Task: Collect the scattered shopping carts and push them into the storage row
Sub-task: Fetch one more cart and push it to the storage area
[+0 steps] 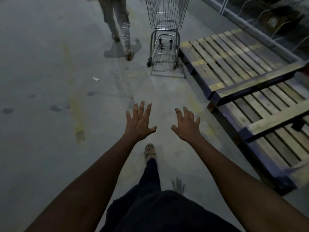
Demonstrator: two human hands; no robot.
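The left hand (140,122) and right hand (186,126) reach forward empty with fingers spread, well short of the wire shopping cart (165,30) standing straight ahead on the concrete floor (41,72), its long axis running away, just beside wooden pallets (234,64), neither hand clearly nearer.

My two forearms are bare, with no sleeves, watch or rings on the left hand (139,123) or the right hand (187,127). Below the hands I see dark, loose clothing (160,210) over my body and a dark trouser leg (151,174). On the foot (150,152) below the left hand I wear an open, tan strapped sandal.
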